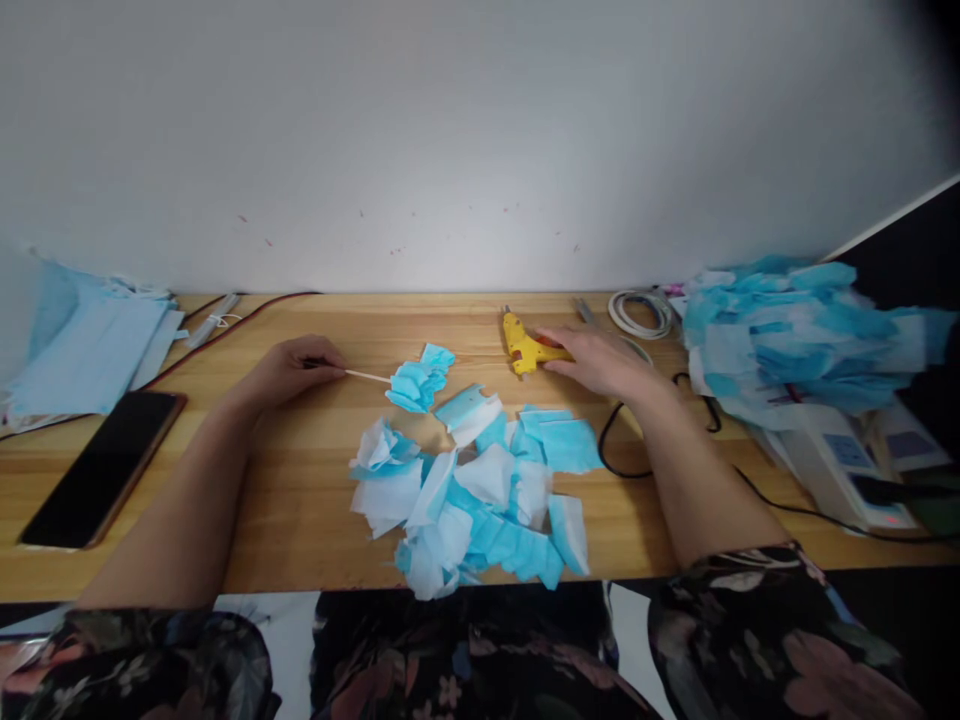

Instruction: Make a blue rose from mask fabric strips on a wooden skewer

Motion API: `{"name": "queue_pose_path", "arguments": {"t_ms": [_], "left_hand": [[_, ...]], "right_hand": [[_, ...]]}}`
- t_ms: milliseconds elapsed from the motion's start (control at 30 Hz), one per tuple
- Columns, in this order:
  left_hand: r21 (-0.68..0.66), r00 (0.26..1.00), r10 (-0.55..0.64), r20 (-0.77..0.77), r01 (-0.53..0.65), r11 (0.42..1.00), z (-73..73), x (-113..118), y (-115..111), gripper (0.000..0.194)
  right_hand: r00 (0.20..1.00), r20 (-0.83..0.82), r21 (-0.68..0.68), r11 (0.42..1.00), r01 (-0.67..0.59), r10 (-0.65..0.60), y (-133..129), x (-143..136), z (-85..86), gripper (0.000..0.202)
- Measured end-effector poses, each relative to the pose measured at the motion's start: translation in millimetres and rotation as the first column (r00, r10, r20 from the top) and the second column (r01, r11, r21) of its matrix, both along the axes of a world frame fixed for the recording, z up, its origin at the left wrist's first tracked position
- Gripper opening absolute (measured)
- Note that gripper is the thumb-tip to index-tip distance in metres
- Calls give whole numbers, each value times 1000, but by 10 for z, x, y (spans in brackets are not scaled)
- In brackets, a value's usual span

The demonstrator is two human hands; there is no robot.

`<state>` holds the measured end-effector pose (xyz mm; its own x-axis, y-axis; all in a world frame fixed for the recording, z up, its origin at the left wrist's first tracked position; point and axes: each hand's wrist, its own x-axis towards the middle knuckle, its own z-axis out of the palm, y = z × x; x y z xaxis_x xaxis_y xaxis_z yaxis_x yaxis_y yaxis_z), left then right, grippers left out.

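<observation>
A thin wooden stick [367,376] is pinched in my left hand [304,368], pointing right. Ruffled blue mask fabric [417,384] surrounds its far end, just above the wood surface. My right hand [589,357] has its fingers round the handle of a yellow glue gun [523,346], whose nozzle points toward the wall. Between my forearms lies a loose heap of blue and white fabric pieces [480,500], close to the table's front edge.
A black phone [103,468] and stacked blue masks [94,340] are at the left. At the right are a big fabric pile [802,335], a white power strip [844,460], a coiled white cable [640,314] and black cords. A wall stands behind the table [292,545].
</observation>
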<state>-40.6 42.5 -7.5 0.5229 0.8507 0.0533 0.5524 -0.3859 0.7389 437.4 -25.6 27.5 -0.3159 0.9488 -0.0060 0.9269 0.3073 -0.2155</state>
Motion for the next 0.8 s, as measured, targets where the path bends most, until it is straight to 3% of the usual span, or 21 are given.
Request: {"name": "queue_pose_path", "arguments": {"t_ms": [100,200,267,333,400,467,633,800], "left_hand": [[-4,1000,0,-23,0,1000,18,17,-8,33],[6,1000,-4,-14,4,1000,20,23,-6,33],[13,1000,-12,-4,12,1000,16,21,0,33],[20,1000,-13,-5,14,1000,12,17,5,33],[23,1000,-16,-8,16,1000,10,14,9,33],[24,1000,-23,-7,23,999,9,12,13,33],[23,1000,-24,3,24,999,7,7,18,36],[-2,1000,-24,2,24,1000,27,8,10,34]], "right_hand": [[994,-110,-11,1000,15,-16,53,41,-54,46],[902,-426,-36,997,65,-74,85,45,-34,34],[714,-683,-140,987,79,-154,76,2,14,34],[443,-855,-271,960,66,-271,48,-73,74,36],[227,-898,-380,925,31,-376,17,-150,129,37],[121,-891,-443,896,-19,-438,-2,-202,161,36],[34,-877,-481,875,-59,-480,7,-170,132,35],[89,-898,-436,898,-52,-431,7,-97,91,34]]}}
